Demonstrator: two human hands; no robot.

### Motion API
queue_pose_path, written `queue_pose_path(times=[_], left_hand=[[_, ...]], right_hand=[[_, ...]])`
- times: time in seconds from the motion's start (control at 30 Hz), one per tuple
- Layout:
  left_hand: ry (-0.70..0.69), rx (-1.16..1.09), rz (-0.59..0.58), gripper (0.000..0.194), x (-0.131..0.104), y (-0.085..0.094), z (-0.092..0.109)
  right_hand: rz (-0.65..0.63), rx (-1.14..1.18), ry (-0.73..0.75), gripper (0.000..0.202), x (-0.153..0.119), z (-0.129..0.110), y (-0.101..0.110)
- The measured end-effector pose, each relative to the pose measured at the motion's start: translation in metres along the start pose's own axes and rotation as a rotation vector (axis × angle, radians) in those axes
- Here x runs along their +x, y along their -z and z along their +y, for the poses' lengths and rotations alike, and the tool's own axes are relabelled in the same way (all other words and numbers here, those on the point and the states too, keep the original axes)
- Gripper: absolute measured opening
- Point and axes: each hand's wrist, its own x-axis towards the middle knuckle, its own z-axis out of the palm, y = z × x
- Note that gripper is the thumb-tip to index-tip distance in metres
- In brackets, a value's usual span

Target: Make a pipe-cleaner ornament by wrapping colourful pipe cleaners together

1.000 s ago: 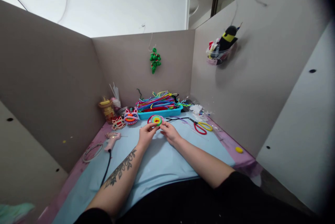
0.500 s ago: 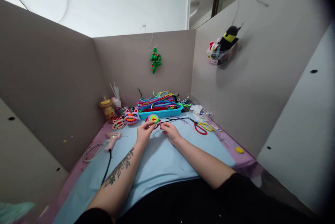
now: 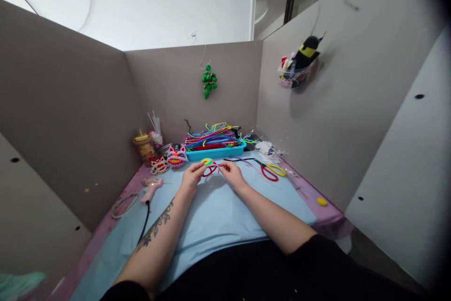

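My left hand point(image 3: 192, 178) is closed on a small round craft piece point(image 3: 208, 162) of coiled pipe cleaner, with yellow and green showing on top. Below its coloured face, a red and pink loop point(image 3: 210, 170) of the same fuzzy wire hangs out. The fingers of my right hand point(image 3: 232, 174) pinch together at the right side of the piece, at the end of a pinkish strand. Both hands are held above the blue cloth point(image 3: 225, 216). Fingers hide part of the piece, so its exact shape is unclear.
Behind my hands stands a blue tray point(image 3: 216, 152) heaped with pipe cleaners. Scissors point(image 3: 269, 172) lie to the right. On the left are two animal-head crafts, one purple-pink point(image 3: 176, 157), one red-and-white point(image 3: 159, 165), and a pink glue gun point(image 3: 152, 189) with its cord. Grey panels surround the table.
The coiled piece has tipped, so its round face shows less and the red loop beneath shows more. My right hand has risen slightly and closed at the piece's right side.
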Motion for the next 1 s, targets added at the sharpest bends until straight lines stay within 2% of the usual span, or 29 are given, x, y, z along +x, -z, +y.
queue_pose_path(times=[0.23, 0.5, 0.73, 1.0], left_hand=[[0.026, -0.036, -0.046, 0.058, 0.004, 0.003, -0.002], [0.018, -0.019, -0.038, 0.057, 0.003, 0.003, -0.001], [-0.074, 0.113, -0.009, 0.050, 0.005, 0.003, -0.005], [-0.065, 0.149, -0.035, 0.050, 0.004, 0.003, -0.005]], right_hand=[[-0.042, -0.110, 0.026, 0.015, -0.001, -0.001, -0.002], [-0.073, -0.066, 0.047, 0.009, -0.004, -0.007, 0.000], [-0.072, -0.049, 0.043, 0.009, -0.005, -0.007, 0.000], [-0.052, 0.062, 0.060, 0.009, -0.009, -0.019, 0.000]])
